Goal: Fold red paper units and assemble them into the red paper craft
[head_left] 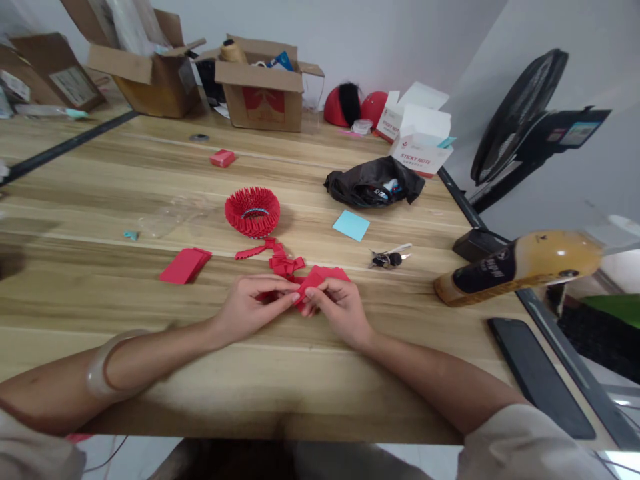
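My left hand (260,303) and my right hand (340,308) meet near the middle of the table, both pinching one small piece of red paper (311,283). More red paper sheets (336,272) show just behind my right fingers. Beyond my left hand lies a loose pile of folded red paper pieces (284,261). Farther back stands a red bowl shape built from folded paper pieces (253,212), with a light blue band inside. A stack of red paper (185,265) rests to the left. The undersides of my fingers are hidden.
A blue paper sheet (351,225), a bunch of keys (389,259) and a black plastic bag (374,183) lie beyond my right hand. At the right are a yellow bottle (520,267) and a phone (540,377). Cardboard boxes (263,100) line the back.
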{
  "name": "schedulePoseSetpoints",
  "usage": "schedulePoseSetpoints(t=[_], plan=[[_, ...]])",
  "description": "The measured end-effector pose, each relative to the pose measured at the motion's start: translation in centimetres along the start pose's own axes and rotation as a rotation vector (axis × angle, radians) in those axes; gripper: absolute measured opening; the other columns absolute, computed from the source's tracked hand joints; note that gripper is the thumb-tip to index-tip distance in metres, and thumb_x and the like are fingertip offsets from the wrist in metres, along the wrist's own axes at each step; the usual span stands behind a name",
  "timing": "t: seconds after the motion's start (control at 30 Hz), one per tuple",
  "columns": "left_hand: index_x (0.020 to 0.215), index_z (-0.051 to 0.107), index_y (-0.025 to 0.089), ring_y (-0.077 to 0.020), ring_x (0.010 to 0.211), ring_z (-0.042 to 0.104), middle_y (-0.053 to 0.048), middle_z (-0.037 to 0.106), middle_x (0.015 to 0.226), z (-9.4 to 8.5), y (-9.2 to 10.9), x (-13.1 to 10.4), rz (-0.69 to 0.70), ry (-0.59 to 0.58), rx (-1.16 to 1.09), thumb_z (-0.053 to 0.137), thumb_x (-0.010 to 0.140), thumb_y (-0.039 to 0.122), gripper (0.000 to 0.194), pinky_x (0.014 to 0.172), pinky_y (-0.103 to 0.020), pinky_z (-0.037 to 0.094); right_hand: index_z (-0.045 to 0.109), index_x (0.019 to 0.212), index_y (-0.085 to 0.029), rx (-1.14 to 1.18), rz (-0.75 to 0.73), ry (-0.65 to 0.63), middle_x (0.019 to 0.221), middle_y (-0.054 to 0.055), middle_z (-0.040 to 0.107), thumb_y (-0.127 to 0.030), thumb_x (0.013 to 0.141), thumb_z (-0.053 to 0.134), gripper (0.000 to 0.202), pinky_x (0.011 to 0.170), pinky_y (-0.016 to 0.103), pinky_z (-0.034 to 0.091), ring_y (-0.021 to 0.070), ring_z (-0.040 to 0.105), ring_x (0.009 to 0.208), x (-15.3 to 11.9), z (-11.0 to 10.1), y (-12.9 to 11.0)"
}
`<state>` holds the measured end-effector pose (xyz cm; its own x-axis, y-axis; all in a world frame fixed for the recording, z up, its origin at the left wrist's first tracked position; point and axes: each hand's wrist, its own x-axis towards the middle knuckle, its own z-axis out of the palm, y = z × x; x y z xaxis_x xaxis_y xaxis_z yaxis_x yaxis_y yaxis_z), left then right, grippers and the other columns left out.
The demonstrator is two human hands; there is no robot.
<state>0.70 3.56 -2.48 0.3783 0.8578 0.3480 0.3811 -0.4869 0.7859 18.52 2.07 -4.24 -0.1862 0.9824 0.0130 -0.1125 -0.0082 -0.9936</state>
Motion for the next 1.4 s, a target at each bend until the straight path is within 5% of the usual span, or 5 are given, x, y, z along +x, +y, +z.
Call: schedulePoseSetpoints(t=[0.7, 0.9, 1.0, 1.23, 1.4], plan=[[0.079, 0.07, 0.018, -0.0145, 0.072, 0.066, -0.003, 0.072, 0.079, 0.0, 0.5, -0.2, 0.047, 0.015, 0.013, 0.06, 0.081, 0.019, 0.01, 0.07, -0.024, 0.054, 0.061, 0.063, -0.017, -0.17, -0.053, -0.13, 0.058, 0.003, 0.064, -0.044, 0.078, 0.06, 0.031, 0.054, 0.025, 0.048, 0.0127, 0.058, 0.054, -0.2, 0.1, 1.0], [0.108, 0.05, 0.018, -0.0121, 0.066, 0.064, -0.001, 0.066, 0.076, 0.7, 0.1, -0.4, 0.011, 0.022, -0.186, 0.058, 0.082, 0.017, 0.027, 0.061, -0.021, 0.053, 0.058, 0.076, -0.017, -0.2, -0.13, -0.046, 0.067, 0.002, 0.062, -0.034, 0.084, 0.054, 0.019, 0.057, 0.023, 0.046, 0.0119, 0.057, 0.06, -0.5, 0.1, 0.8], [0.112, 0.047, 0.018, -0.0137, 0.07, 0.065, -0.004, 0.066, 0.084, 0.7, 0.1, -0.4, 0.021, 0.019, -0.111, 0.059, 0.079, 0.018, 0.036, 0.06, -0.021, 0.053, 0.057, 0.079, -0.018, -0.246, -0.192, 0.009, 0.071, 0.003, 0.06, -0.031, 0.085, 0.052, 0.015, 0.058, 0.023, 0.045, 0.0116, 0.055, 0.063, -0.6, 0.0, 0.6], [0.081, 0.065, 0.016, -0.0121, 0.062, 0.064, -0.002, 0.071, 0.074, -0.1, 0.8, -0.2, 0.143, -0.006, 0.152, 0.061, 0.078, 0.019, 0.006, 0.059, -0.02, 0.049, 0.06, 0.074, -0.018, -0.419, -0.264, 0.023, 0.069, 0.003, 0.064, -0.028, 0.084, 0.055, 0.015, 0.057, 0.024, 0.045, 0.013, 0.058, 0.062, -0.4, -0.4, 0.7], [0.075, 0.066, 0.016, -0.0099, 0.053, 0.06, -0.001, 0.071, 0.068, -0.2, 0.9, -0.1, 0.154, 0.018, 0.222, 0.056, 0.081, 0.021, 0.013, 0.052, -0.018, 0.045, 0.06, 0.071, -0.019, -0.523, -0.343, 0.055, 0.067, 0.003, 0.064, -0.029, 0.084, 0.056, 0.016, 0.057, 0.024, 0.043, 0.0132, 0.056, 0.061, -0.5, -0.4, 0.3]])
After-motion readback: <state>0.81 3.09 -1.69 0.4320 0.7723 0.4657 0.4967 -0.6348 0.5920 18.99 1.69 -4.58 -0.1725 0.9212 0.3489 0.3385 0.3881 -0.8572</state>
